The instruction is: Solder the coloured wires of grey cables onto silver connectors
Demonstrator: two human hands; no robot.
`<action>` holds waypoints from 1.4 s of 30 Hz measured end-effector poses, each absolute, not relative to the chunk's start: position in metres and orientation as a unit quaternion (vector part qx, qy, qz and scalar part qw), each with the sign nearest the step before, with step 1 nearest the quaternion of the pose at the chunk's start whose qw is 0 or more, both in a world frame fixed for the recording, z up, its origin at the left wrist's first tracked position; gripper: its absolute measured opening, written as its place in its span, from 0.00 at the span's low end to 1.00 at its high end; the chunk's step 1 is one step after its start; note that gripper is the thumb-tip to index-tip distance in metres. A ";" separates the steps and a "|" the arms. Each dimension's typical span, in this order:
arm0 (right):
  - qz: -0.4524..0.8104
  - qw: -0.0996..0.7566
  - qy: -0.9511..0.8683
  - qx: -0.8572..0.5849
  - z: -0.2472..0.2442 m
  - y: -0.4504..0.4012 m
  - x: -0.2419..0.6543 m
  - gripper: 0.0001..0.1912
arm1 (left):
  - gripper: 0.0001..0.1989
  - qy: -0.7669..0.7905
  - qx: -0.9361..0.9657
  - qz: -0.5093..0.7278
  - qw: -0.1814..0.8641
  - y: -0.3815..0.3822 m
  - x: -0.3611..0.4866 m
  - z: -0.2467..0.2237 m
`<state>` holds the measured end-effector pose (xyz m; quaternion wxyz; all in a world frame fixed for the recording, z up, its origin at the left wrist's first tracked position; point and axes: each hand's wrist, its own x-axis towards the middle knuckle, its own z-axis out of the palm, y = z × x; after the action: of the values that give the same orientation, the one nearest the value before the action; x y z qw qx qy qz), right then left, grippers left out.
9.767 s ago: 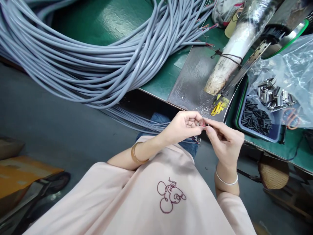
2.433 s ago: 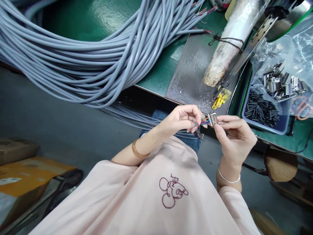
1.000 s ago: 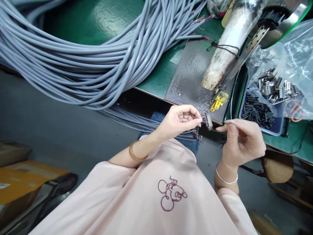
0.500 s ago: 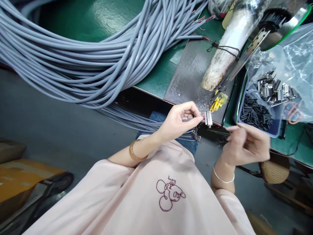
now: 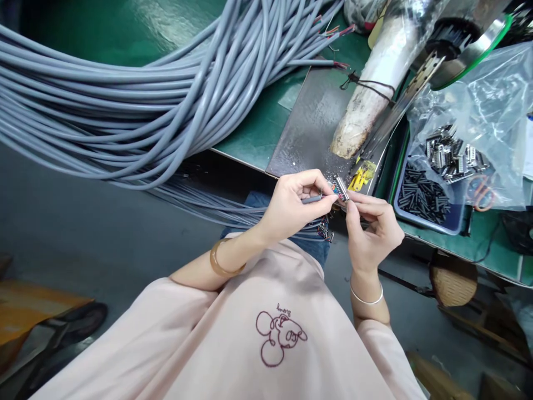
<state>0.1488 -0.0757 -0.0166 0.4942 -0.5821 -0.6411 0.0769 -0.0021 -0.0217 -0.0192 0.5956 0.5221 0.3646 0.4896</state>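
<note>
My left hand pinches the end of a grey cable, close to its thin coloured wires. A silver metal connector sits at those wires, tilted, just past my left fingertips. My right hand has thumb and fingers closed at the connector's lower right end. Both hands are over the front edge of the green table, below a dark metal plate. Yellow clips lie on the plate behind the connector.
A large bundle of grey cables covers the left of the table. A plastic-wrapped white tube slants over the plate. At right, a blue tray holds small black pieces, with metal connectors in clear plastic above them.
My right hand has moved left from beside the tray to the connector, and its fingers have closed there. The connector now tilts, and the grey cable end shows in my left hand.
</note>
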 end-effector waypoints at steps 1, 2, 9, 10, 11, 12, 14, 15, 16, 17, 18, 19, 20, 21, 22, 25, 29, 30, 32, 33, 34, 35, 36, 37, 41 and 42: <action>0.087 0.496 -0.639 -0.582 -0.017 -0.074 0.149 0.06 | 0.06 0.371 0.533 0.494 0.579 -0.022 -0.002 -0.019; 0.086 0.495 -0.642 -0.579 -0.016 -0.072 0.149 0.06 | 0.05 0.378 0.545 0.498 0.559 -0.021 -0.001 -0.018; 0.046 0.491 -0.675 -0.548 -0.008 -0.060 0.151 0.07 | 0.04 0.413 0.622 0.488 0.452 -0.014 0.001 -0.008; 0.041 0.487 -0.678 -0.548 -0.007 -0.059 0.151 0.07 | 0.04 0.414 0.627 0.489 0.444 -0.013 0.001 -0.007; 0.037 0.483 -0.681 -0.549 -0.007 -0.057 0.151 0.07 | 0.05 0.413 0.631 0.491 0.437 -0.012 0.001 -0.005; 0.032 0.481 -0.683 -0.550 -0.006 -0.056 0.152 0.07 | 0.05 0.412 0.634 0.492 0.431 -0.011 0.002 -0.004; 0.020 0.476 -0.686 -0.551 -0.005 -0.055 0.153 0.07 | 0.06 0.410 0.640 0.496 0.421 -0.010 0.002 -0.002; 0.014 0.473 -0.687 -0.551 -0.004 -0.054 0.153 0.07 | 0.06 0.410 0.642 0.496 0.417 -0.009 0.003 -0.001; 0.007 0.471 -0.689 -0.551 -0.004 -0.053 0.153 0.07 | 0.06 0.410 0.645 0.496 0.412 -0.009 0.003 0.000; 0.002 0.469 -0.690 -0.551 -0.004 -0.052 0.153 0.07 | 0.06 0.411 0.648 0.496 0.406 -0.009 0.003 0.001; 0.000 0.469 -0.690 -0.551 -0.003 -0.052 0.152 0.07 | 0.06 0.412 0.650 0.497 0.400 -0.009 0.003 0.001; 0.001 0.471 -0.689 -0.551 -0.002 -0.051 0.152 0.06 | 0.06 0.413 0.653 0.497 0.395 -0.009 0.003 0.002; 0.004 0.475 -0.686 -0.551 -0.002 -0.051 0.151 0.06 | 0.06 0.414 0.654 0.498 0.391 -0.009 0.003 0.003; 0.007 0.478 -0.683 -0.552 -0.001 -0.050 0.151 0.07 | 0.06 0.414 0.656 0.499 0.388 -0.009 0.003 0.004; 0.009 0.482 -0.681 -0.551 0.001 -0.050 0.150 0.07 | 0.07 0.413 0.657 0.499 0.385 -0.009 0.002 0.005; 0.001 0.482 -0.682 -0.550 0.004 -0.050 0.149 0.07 | 0.07 0.410 0.660 0.500 0.382 -0.009 0.002 0.008; 0.002 0.469 -0.690 -0.551 0.006 -0.052 0.150 0.07 | 0.07 0.411 0.663 0.494 0.383 -0.009 0.001 0.011; 0.008 0.472 -0.689 -0.550 0.006 -0.052 0.151 0.07 | 0.07 0.411 0.664 0.492 0.385 -0.008 0.001 0.011; 0.024 0.481 -0.686 -0.546 0.007 -0.053 0.151 0.08 | 0.07 0.411 0.663 0.489 0.389 -0.008 0.000 0.011; 0.032 0.483 -0.685 -0.545 0.007 -0.054 0.151 0.08 | 0.07 0.411 0.664 0.487 0.393 -0.008 0.000 0.011; 0.037 0.482 -0.685 -0.546 0.007 -0.054 0.151 0.08 | 0.07 0.411 0.665 0.482 0.396 -0.007 -0.001 0.011; 0.039 0.477 -0.686 -0.547 0.007 -0.054 0.152 0.08 | 0.07 0.411 0.668 0.476 0.398 -0.007 -0.001 0.011; 0.039 0.471 -0.688 -0.550 0.007 -0.054 0.152 0.08 | 0.07 0.410 0.672 0.469 0.399 -0.007 -0.002 0.010; 0.035 0.466 -0.691 -0.552 0.006 -0.055 0.153 0.08 | 0.07 0.410 0.678 0.464 0.397 -0.006 -0.002 0.010; 0.021 0.450 -0.700 -0.554 0.007 -0.054 0.154 0.08 | 0.07 0.408 0.694 0.458 0.377 -0.006 -0.003 0.009; 0.020 0.447 -0.702 -0.554 0.007 -0.053 0.155 0.08 | 0.07 0.409 0.696 0.458 0.373 -0.006 -0.003 0.009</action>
<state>0.1545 -0.0534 0.0068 0.4468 -0.5542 -0.7020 0.0204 -0.0025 -0.0060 0.0094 0.3728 0.6960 0.4089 0.4577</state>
